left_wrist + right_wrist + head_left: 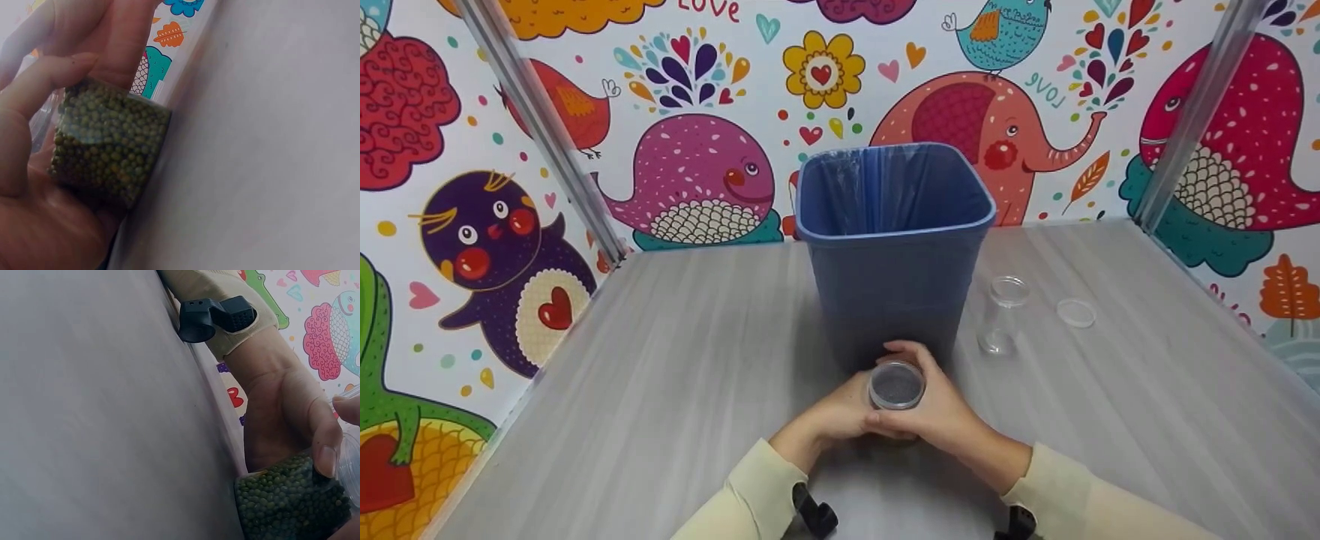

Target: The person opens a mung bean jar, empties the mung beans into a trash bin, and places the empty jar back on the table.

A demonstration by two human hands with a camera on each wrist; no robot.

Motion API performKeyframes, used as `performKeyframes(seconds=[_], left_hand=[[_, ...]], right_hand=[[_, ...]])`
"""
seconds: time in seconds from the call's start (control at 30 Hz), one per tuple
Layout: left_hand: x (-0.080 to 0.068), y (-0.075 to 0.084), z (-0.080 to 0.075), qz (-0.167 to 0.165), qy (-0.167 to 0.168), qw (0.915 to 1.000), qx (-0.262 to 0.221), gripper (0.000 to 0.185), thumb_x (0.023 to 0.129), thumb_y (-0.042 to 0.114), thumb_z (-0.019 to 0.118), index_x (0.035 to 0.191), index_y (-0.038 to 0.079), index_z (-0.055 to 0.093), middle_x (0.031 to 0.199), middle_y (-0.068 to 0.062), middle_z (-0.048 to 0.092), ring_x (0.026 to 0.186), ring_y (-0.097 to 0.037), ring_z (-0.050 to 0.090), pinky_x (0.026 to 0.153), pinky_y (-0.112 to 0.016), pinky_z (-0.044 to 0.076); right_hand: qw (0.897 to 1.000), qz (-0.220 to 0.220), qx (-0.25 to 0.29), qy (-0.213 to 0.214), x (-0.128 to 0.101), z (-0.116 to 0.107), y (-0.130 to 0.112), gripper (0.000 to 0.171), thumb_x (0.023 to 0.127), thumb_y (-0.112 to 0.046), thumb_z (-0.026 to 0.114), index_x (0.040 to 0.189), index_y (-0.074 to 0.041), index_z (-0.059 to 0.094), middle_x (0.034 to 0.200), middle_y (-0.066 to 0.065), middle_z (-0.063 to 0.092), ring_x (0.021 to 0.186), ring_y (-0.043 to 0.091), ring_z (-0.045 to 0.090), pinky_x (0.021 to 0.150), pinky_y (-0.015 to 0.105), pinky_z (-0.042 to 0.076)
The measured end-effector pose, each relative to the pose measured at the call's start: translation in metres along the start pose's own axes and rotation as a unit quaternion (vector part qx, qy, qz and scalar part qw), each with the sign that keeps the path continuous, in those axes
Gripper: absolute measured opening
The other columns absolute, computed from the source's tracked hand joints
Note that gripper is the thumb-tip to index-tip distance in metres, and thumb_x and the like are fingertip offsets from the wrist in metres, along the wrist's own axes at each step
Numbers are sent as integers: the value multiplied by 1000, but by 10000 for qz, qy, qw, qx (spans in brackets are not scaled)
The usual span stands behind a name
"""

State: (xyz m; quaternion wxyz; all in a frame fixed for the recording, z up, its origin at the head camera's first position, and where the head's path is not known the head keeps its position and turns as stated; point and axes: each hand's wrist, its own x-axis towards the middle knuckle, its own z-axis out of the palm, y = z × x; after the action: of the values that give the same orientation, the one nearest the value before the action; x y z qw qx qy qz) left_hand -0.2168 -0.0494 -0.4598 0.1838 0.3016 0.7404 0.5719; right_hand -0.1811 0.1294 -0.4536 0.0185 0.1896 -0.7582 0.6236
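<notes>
In front of the bin, my left hand (844, 409) wraps round a clear plastic jar (112, 140) full of small green beans (287, 503), which look like mung beans. Its thumb lies along the jar's side in the right wrist view. My right hand (941, 409) curls its thumb and fingers round the clear round lid (896, 385) at the jar's top. Whether the lid is seated on the rim or held just above it, I cannot tell. In the head view the hands hide most of the jar's body.
A blue bin (896, 292) with a clear liner stands just beyond the hands. To its right are a second clear jar (997, 341), upright and uncovered, and a clear lid (1076, 313) lying flat. Patterned walls (840, 120) enclose the grey table (682, 360) at the back and sides.
</notes>
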Motion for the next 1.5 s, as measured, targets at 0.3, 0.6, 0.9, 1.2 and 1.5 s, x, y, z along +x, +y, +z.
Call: performKeyframes(seconds=[0.3,0.6,0.9,1.2,1.5], left_hand=[[0,0,0,23,-127,9998,-161,64,76,4,90,136,6,66,122,3,72,107,-9,65,99,-25,51],[0,0,0,31,-103,9996,-254,64,76,2,90,136,5,66,123,2,72,108,-10,65,99,-25,51],[0,0,0,-16,-124,9996,-262,64,77,1,90,136,5,66,124,2,72,109,-10,65,100,-26,51],[0,0,0,-47,-69,10000,-29,59,75,4,91,130,8,70,119,5,74,105,-9,66,96,-25,52],[1,-1,0,-42,-56,10000,-33,60,75,5,92,130,8,69,118,5,74,104,-9,67,96,-24,52]], right_hand=[[9991,362,70,208,-2,1,-5,75,75,-20,98,130,-6,48,139,7,66,125,23,61,110,37,42],[9990,321,105,284,-2,2,-5,70,74,-18,97,123,-5,49,138,8,68,125,24,61,111,37,41],[9991,308,106,271,-2,1,-5,67,74,-17,97,124,-5,54,137,8,67,125,25,61,110,34,41],[9994,238,-224,61,0,0,-3,66,75,-22,97,132,-10,65,131,8,69,115,24,62,105,44,44],[9998,125,-169,22,0,0,-1,67,76,-21,96,133,-9,65,133,8,69,117,24,62,105,37,44]])
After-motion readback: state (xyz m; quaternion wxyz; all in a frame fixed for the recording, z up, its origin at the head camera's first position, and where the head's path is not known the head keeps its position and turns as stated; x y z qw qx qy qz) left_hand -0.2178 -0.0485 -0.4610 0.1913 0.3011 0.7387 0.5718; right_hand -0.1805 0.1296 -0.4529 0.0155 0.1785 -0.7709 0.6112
